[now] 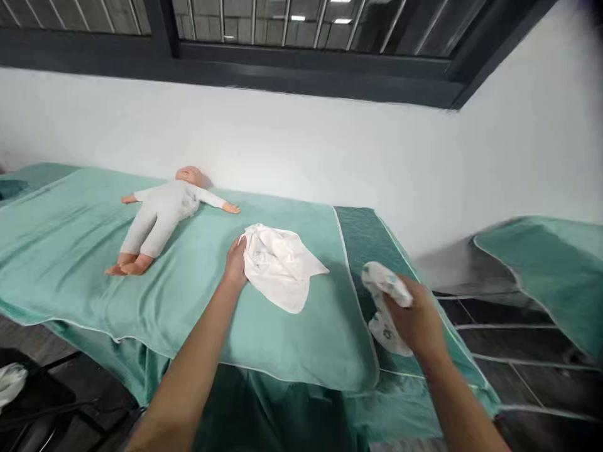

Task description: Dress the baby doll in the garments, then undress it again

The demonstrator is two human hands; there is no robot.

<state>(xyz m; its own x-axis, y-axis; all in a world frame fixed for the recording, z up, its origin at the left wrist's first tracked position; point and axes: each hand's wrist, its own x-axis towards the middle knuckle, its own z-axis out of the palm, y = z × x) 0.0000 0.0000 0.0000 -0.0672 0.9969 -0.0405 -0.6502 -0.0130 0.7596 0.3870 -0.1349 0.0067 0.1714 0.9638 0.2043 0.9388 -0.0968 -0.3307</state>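
My left hand [236,260] grips the left edge of a crumpled white cloth [282,267], which rests on the green bed cover. At the right end of the bed, my right hand [417,314] is closed around a bunched white cloth with a small print [386,333]; part of it hangs below the fingers. I cannot tell whether either cloth is a garment. A baby doll [164,207] in a white long-sleeved suit lies on its back to the left, arms spread and feet bare, apart from both hands.
The green cover [301,351] with white piping lies over a darker green sheet [362,242]. Behind stands a white wall [282,144] below a dark window frame [306,75]. Another green-covered surface [556,270] is at right. A black object [32,395] sits at lower left.
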